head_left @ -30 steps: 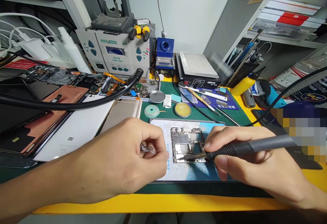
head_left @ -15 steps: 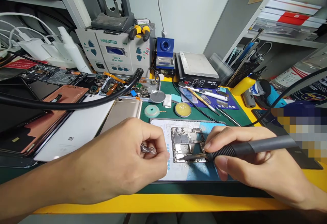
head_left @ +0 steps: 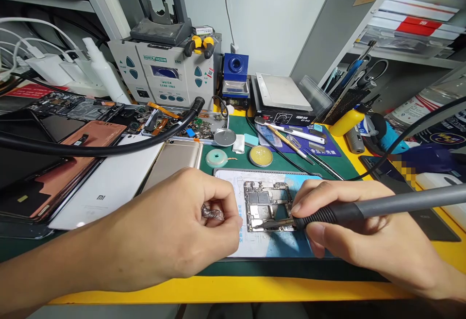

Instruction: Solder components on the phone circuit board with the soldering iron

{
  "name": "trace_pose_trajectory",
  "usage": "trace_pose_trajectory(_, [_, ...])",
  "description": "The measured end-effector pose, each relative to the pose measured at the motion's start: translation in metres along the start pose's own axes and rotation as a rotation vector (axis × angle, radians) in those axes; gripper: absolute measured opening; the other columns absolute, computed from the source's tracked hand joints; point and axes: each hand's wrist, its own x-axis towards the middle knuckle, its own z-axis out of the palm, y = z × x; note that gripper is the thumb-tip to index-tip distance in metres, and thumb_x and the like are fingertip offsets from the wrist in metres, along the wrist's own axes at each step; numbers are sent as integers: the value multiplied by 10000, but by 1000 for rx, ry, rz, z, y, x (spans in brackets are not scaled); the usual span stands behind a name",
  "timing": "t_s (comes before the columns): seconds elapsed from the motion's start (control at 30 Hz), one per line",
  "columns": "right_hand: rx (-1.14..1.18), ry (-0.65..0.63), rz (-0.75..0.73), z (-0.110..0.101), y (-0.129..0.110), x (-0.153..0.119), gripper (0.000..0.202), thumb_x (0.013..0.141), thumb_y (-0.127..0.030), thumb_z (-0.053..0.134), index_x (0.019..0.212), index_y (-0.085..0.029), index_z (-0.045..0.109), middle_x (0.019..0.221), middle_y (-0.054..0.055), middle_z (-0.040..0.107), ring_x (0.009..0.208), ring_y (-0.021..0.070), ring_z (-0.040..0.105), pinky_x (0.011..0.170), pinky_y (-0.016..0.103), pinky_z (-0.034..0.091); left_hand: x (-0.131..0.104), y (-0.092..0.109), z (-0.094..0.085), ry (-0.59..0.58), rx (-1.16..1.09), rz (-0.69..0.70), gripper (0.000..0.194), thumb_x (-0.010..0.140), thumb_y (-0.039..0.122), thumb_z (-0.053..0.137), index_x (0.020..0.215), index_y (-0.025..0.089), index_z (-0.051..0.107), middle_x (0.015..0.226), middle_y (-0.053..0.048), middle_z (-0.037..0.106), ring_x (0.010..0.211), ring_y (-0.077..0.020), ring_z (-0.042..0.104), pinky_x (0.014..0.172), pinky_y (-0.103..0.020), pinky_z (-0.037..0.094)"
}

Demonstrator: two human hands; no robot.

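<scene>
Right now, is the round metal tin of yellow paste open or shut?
Open: the round metal tin shows its yellow paste uncovered.

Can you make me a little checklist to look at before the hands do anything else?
1. Right hand gripping the soldering iron by its handle: ok.
2. Left hand holding the coiled wire: ok.
3. Circuit board lying on the blue-and-white mat: ok.
4. Yellow paste tin open: ok.
5. Iron's tip actually touching the board: cannot tell.
6. Iron's tip hot: cannot tell.
</scene>
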Motion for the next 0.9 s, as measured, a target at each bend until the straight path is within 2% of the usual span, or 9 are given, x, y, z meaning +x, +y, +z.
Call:
trace_pose_trajectory(0.17, [6, -5, 3, -2, -1, -2, 338, 850, -34, 936, 944, -337, 1052, 715, -38, 878, 538, 121, 709, 551, 197, 556, -1, 1, -2, -12, -26, -18, 210, 846, 382, 830, 715, 262, 717, 599, 77, 439, 574, -116, 293, 470, -247, 232])
trace_pose_trajectory(0.3, [-3, -3, -6, -3, 0, -3, 310, 865, -47, 936, 949, -322, 1051, 673, -27, 852, 548, 141, 697, 566, 225, 568, 0, 4, -3, -11, 6, -26, 204, 838, 402, 843, 729, 264, 740, 627, 61, 499, 594, -132, 359, 480, -250, 288])
trace_pose_trajectory(0.43, [23, 0, -1, -2, 4, -3, 280, 874, -64, 941, 946, -315, 1041, 646, -20, 832, 548, 151, 678, 547, 241, 520, -2, 12, -4, 3, 51, -63, 199, 829, 409, 839, 738, 260, 744, 651, 47, 559, 625, -146, 415, 515, -263, 336])
trace_pose_trajectory(0.7, [39, -12, 33, -2, 7, -1, 208, 922, -96, 943, 963, -279, 1032, 724, 2, 832, 522, 146, 696, 520, 250, 485, -3, 11, -4, -15, 51, -58, 215, 823, 431, 823, 732, 262, 728, 631, 56, 535, 611, -140, 370, 519, -275, 314])
trace_pose_trajectory(0.9, [33, -36, 25, 1, 5, -2, 251, 871, -73, 946, 965, -282, 1049, 764, 9, 855, 537, 132, 684, 533, 233, 514, -7, 21, -1, 38, 26, -133, 230, 776, 446, 840, 732, 248, 729, 679, 43, 559, 671, -145, 384, 564, -282, 329])
